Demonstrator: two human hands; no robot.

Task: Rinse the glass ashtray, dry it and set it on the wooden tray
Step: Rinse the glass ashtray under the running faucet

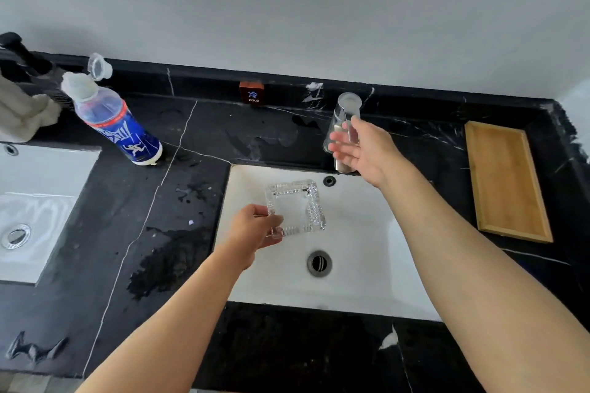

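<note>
My left hand (255, 230) grips the square cut-glass ashtray (298, 206) by its near-left corner and holds it level above the white sink basin (360, 233). No running water shows. My right hand (360, 147) reaches to the chrome faucet (348, 108) at the basin's back edge, its fingers spread against the faucet body and not closed around it. The empty wooden tray (507, 182) lies on the black marble counter to the right of the sink.
A blue-labelled plastic bottle (111, 118) with its cap flipped open stands at the back left. A white towel (22, 112) lies at the far left above a second sink (35, 214). A small "COLD" sign (252, 93) leans on the backsplash. Water spots mark the counter (178, 252).
</note>
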